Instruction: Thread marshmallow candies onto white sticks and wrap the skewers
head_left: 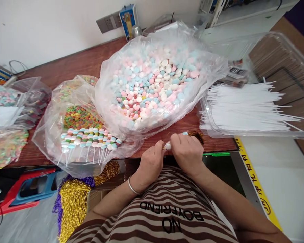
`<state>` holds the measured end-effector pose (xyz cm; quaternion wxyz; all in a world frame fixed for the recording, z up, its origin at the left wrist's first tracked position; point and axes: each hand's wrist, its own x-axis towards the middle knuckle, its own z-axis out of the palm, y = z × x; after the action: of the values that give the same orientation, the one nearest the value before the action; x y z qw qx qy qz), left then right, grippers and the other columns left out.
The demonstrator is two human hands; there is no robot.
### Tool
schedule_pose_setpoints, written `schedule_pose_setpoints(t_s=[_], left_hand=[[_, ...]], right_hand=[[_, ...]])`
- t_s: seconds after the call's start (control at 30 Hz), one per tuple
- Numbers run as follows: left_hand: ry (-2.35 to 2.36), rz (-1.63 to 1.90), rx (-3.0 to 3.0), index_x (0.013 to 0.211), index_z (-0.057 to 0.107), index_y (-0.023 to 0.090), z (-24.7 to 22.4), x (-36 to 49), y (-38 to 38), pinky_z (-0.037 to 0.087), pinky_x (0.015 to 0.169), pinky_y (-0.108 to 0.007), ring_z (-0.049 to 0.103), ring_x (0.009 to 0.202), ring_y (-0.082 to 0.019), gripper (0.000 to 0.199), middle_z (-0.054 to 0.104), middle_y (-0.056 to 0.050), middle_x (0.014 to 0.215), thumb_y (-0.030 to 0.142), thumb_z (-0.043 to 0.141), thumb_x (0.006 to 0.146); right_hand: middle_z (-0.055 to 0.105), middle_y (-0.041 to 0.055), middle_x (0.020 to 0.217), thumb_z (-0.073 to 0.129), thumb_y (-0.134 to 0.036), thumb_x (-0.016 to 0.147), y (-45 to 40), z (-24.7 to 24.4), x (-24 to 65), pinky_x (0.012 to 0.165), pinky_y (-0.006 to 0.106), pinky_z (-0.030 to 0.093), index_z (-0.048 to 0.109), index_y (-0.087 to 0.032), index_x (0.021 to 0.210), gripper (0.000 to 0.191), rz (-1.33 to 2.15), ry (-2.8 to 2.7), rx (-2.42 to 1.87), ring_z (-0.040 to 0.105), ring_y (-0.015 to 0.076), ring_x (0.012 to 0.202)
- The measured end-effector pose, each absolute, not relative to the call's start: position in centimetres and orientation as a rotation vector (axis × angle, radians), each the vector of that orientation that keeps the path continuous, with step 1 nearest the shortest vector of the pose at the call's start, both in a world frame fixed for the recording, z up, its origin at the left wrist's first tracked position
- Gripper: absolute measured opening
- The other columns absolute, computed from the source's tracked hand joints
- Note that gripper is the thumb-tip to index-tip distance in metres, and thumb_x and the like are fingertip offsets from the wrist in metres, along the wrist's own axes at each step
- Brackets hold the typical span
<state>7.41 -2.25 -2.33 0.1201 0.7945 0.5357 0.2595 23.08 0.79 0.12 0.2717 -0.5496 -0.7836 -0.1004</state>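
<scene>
My left hand (pixel 152 162) and my right hand (pixel 188 152) are close together at the table's front edge, both closed. Between them shows a small white piece (pixel 168 145), mostly covered by my right fingers. A thin golden strand seems to run from it to my left fingertips; what they pinch is too small to name. Just beyond my right hand lies a brown-gold bundle of thin strands (pixel 196 136). To the left, rows of pastel candies on white sticks (pixel 91 138) rest on a clear bag with colourful ring candies (pixel 83 116).
A large clear bag of pastel button-shaped candies (pixel 157 87) fills the table's middle. On the right, white sticks (pixel 245 108) lie in a clear plastic tub (pixel 283 134). More candy bags (pixel 7 101) lie far left. Gold and purple bead strings (pixel 73 199) hang below the edge.
</scene>
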Motion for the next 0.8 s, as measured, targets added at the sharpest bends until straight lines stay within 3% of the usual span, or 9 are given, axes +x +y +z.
schedule_pose_setpoints(t_s=[0.17, 0.23, 0.37, 0.53, 0.6, 0.7, 0.8], left_hand=[[1.494, 0.766, 2.275, 0.151, 0.042, 0.015, -2.2, 7.5, -2.5, 0.056, 0.082, -0.035, 0.074, 0.091, -0.025, 0.051, 0.074, -0.017, 0.118, 0.016, 0.045, 0.100], [1.467, 0.776, 2.280, 0.153, 0.042, 0.016, -2.2, 7.3, -2.3, 0.056, 0.086, -0.035, 0.073, 0.093, -0.024, 0.054, 0.074, -0.016, 0.115, 0.013, 0.042, 0.099], [1.557, 0.828, 2.236, 0.140, 0.059, 0.015, -2.0, 7.1, -1.6, 0.056, 0.080, -0.036, 0.069, 0.083, -0.024, 0.044, 0.074, -0.012, 0.090, 0.015, 0.042, 0.099], [1.480, 1.080, 1.780, 0.115, 0.075, 0.022, -0.8, 7.6, -0.8, 0.054, 0.084, -0.034, 0.069, 0.089, -0.022, 0.026, 0.076, -0.009, 0.100, 0.024, 0.056, 0.097], [1.397, 1.131, 1.442, 0.104, 0.077, 0.021, -0.4, 7.9, -0.6, 0.053, 0.073, -0.030, 0.066, 0.076, -0.018, 0.020, 0.075, -0.006, 0.087, 0.030, 0.062, 0.094], [1.193, 1.145, 0.964, 0.096, 0.077, 0.019, -0.2, 8.4, -0.2, 0.042, 0.053, -0.023, 0.050, 0.053, -0.010, 0.022, 0.063, 0.002, 0.066, 0.038, 0.073, 0.087], [1.010, 1.166, 0.643, 0.089, 0.073, 0.016, -0.2, 8.7, 0.2, 0.035, 0.047, -0.019, 0.041, 0.047, -0.005, 0.025, 0.057, 0.004, 0.061, 0.038, 0.082, 0.079]], right_hand=[[0.055, 0.0044, 0.065, 0.043, -0.012, 0.103, 1.0, 0.9, 23.4, 0.065, 0.039, 0.026, 0.059, -0.021, 0.076, 0.033, -0.301, -2.222, -1.353, 0.042, 0.0197, 0.064], [0.057, 0.0038, 0.066, 0.043, -0.013, 0.104, 0.7, 1.0, 23.4, 0.065, 0.039, 0.026, 0.060, -0.021, 0.078, 0.032, -0.210, -2.269, -1.261, 0.043, 0.0191, 0.064], [0.058, 0.0026, 0.066, 0.044, -0.015, 0.104, -0.4, 0.3, 23.4, 0.064, 0.038, 0.028, 0.062, -0.022, 0.083, 0.029, -0.109, -2.282, -1.131, 0.046, 0.0181, 0.063], [0.064, 0.0026, 0.068, 0.051, -0.018, 0.101, -1.4, -1.8, 22.7, 0.063, 0.036, 0.035, 0.064, -0.021, 0.092, 0.016, 0.112, -2.023, -1.130, 0.055, 0.0176, 0.064], [0.068, 0.0035, 0.074, 0.053, -0.023, 0.101, -1.7, -2.3, 22.2, 0.064, 0.034, 0.042, 0.063, -0.022, 0.093, 0.013, 0.379, -1.782, -1.208, 0.060, 0.0179, 0.066], [0.071, 0.0030, 0.081, 0.056, -0.035, 0.101, -1.6, -2.4, 21.5, 0.063, 0.032, 0.049, 0.061, -0.024, 0.092, 0.014, 0.889, -1.383, -1.244, 0.064, 0.0185, 0.068], [0.068, 0.0017, 0.078, 0.061, -0.041, 0.097, -1.0, -2.3, 21.3, 0.063, 0.032, 0.051, 0.060, -0.024, 0.088, 0.020, 1.149, -1.184, -1.202, 0.062, 0.0182, 0.068]])
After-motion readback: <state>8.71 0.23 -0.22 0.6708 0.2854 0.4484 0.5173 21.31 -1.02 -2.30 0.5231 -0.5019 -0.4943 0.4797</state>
